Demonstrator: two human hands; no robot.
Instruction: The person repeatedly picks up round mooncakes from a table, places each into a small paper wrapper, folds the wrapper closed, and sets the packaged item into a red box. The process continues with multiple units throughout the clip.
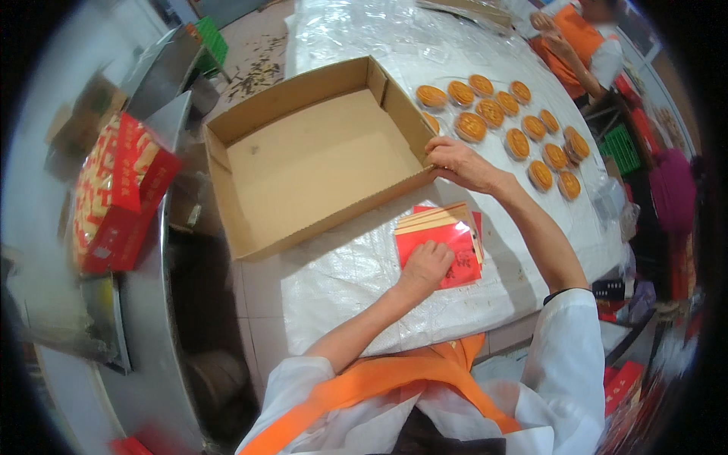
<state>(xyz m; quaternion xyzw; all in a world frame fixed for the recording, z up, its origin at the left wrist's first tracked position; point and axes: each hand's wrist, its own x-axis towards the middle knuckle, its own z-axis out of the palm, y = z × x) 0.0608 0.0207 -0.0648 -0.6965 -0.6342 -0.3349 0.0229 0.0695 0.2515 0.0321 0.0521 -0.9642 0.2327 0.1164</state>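
Note:
A shallow open cardboard box (322, 148) rests tilted across the left edge of the white-covered table, its brown bottom bare. My right hand (464, 165) grips its right corner, thumb and fingers pinched over the rim. Just below lies a loosely fanned stack of red cards (464, 254) with tan cards (432, 218) among them. My left hand (428, 265) is on top of this stack, fingers curled and pressed together at the red card's surface. Its fingertips are partly hidden under the hand.
Several round golden pastries in clear plastic trays (517, 142) stand right of the box. Clear plastic wrapping (364, 34) covers the table's far end. Across the table is a person in an orange apron (580, 38). A red carton (125, 197) sits on the metal counter (152, 334) at left.

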